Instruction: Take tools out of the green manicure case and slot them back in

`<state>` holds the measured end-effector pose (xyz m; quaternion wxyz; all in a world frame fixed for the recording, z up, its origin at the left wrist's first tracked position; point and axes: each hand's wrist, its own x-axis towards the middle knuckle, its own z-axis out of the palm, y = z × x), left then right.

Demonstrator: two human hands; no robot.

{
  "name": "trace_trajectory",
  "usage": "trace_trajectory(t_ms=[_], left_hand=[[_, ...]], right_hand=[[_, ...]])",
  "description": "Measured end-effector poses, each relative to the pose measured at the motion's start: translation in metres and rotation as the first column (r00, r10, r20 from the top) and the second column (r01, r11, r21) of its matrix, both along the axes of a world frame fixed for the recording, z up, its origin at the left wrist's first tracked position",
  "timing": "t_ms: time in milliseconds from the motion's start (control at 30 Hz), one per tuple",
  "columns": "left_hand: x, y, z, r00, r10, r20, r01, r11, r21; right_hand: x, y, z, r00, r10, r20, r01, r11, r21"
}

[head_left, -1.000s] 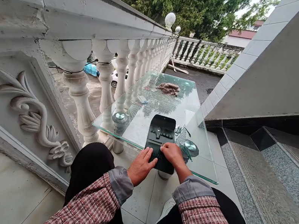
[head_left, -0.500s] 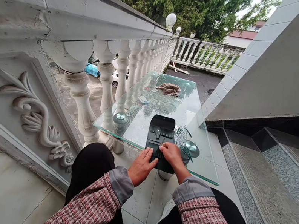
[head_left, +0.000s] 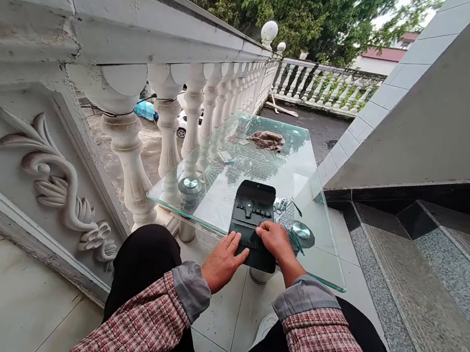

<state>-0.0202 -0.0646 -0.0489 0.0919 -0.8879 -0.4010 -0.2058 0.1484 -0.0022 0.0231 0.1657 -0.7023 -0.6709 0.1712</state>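
Observation:
An unfolded black case point(head_left: 255, 193) lies at the near edge of the glass table point(head_left: 217, 197), with small dark items in its slots. My left hand point(head_left: 224, 260) rests on the case's lower left edge, fingers apart. Over the right side of the case is my right hand point(head_left: 273, 238), its thumb and index finger pinched together; whatever is between them is too small to make out. Small metal tools point(head_left: 282, 204) lie just right of the case, and thin dark sticks point(head_left: 296, 240) lie beside my right hand.
A crumpled brown cloth point(head_left: 268, 140) and a small card-like packet point(head_left: 225, 157) lie farther back on the glass. A white balustrade point(head_left: 125, 145) runs along the left; stone steps point(head_left: 420, 279) rise at the right. My knees are under the near edge.
My right hand has shifted slightly to the right over the case, still pinched. My left hand has stayed where it was on the case.

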Motion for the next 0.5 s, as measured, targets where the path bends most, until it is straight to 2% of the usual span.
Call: trace_trajectory(t_ms=[500], left_hand=[[-0.0001, -0.0002, -0.0001, 1.000, 0.001, -0.007, -0.001, 1.000, -0.010]], right_hand=[[0.0048, -0.0029, 0.0017, 0.999, 0.031, -0.018, -0.033, 0.995, -0.091]])
